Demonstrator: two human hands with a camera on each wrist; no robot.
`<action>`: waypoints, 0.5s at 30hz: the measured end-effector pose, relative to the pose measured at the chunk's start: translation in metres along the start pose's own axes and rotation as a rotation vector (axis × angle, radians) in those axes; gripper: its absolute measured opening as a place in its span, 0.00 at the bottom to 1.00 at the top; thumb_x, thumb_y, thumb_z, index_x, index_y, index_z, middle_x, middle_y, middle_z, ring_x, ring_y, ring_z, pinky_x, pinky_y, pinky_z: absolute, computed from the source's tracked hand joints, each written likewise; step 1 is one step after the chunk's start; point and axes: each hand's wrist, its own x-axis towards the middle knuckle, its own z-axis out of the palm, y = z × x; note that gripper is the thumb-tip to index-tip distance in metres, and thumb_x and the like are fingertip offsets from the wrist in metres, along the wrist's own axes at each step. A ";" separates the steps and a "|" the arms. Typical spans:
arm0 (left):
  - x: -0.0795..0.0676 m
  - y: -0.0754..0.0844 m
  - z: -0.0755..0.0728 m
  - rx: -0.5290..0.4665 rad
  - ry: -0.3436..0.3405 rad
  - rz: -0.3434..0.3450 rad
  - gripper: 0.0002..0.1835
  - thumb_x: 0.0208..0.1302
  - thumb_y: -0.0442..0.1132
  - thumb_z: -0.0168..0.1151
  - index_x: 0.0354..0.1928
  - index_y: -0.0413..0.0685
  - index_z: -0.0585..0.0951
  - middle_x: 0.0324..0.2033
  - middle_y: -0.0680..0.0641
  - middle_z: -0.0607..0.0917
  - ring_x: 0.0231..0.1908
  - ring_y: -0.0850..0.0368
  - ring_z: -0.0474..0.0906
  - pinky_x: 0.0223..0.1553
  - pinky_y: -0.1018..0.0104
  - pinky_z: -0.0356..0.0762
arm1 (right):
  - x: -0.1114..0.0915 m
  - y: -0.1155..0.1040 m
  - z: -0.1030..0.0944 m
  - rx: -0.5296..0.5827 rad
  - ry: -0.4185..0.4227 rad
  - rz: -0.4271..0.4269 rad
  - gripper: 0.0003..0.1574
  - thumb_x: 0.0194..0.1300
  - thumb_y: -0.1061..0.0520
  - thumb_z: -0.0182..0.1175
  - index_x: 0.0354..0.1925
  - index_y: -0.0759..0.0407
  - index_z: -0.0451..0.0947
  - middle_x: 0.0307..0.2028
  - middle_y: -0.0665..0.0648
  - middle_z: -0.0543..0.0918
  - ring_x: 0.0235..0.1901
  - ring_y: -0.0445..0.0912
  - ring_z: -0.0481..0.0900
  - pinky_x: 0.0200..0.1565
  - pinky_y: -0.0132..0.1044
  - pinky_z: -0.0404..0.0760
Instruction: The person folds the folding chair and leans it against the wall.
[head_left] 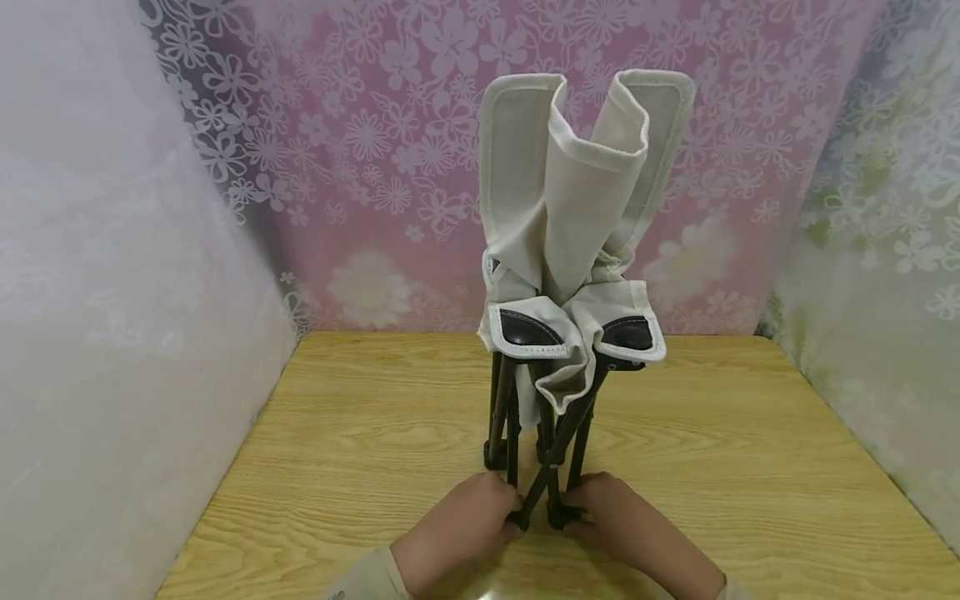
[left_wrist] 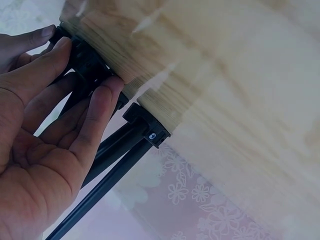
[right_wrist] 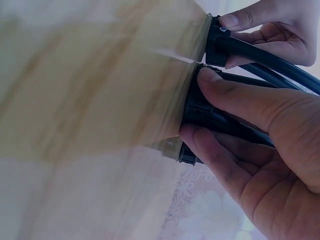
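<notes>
A small folding chair (head_left: 588, 217) with cream fabric and dark tube legs stands upright on the table, its legs drawn close together. The fabric seat and back are bunched up, with black corner patches over the frame ends. Low at the near side, my left hand (head_left: 468, 512) pinches a black plastic foot (left_wrist: 90, 62) between thumb and fingers. Opposite it, my right hand (head_left: 618, 517) grips another near foot (right_wrist: 197, 102) the same way. A further foot (left_wrist: 147, 125) rests on the tabletop beyond the left fingers.
The wood-grain table (head_left: 360, 417) lies under the chair and both hands. A pink flowered curtain (head_left: 375, 167) hangs behind, with a pale sheet (head_left: 127, 292) on the left and a flowered one (head_left: 892, 250) on the right.
</notes>
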 end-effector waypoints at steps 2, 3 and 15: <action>0.001 -0.001 0.000 -0.008 -0.001 -0.003 0.12 0.61 0.39 0.78 0.23 0.54 0.83 0.20 0.63 0.80 0.22 0.75 0.69 0.28 0.81 0.72 | 0.001 0.001 0.000 0.009 -0.002 0.010 0.12 0.59 0.58 0.78 0.43 0.57 0.92 0.37 0.53 0.92 0.36 0.41 0.87 0.35 0.33 0.84; 0.002 -0.002 0.000 -0.008 0.000 -0.003 0.12 0.60 0.40 0.78 0.23 0.53 0.84 0.21 0.62 0.81 0.23 0.75 0.70 0.28 0.81 0.72 | 0.001 0.001 0.000 0.010 0.000 0.009 0.12 0.59 0.58 0.78 0.43 0.57 0.92 0.37 0.53 0.92 0.36 0.41 0.87 0.35 0.33 0.84; 0.015 -0.012 -0.002 -0.022 -0.007 -0.020 0.08 0.60 0.39 0.80 0.27 0.52 0.87 0.25 0.60 0.86 0.25 0.74 0.74 0.32 0.80 0.77 | 0.011 0.014 -0.001 0.018 0.023 -0.005 0.10 0.59 0.58 0.78 0.42 0.55 0.92 0.36 0.49 0.91 0.34 0.39 0.84 0.35 0.33 0.82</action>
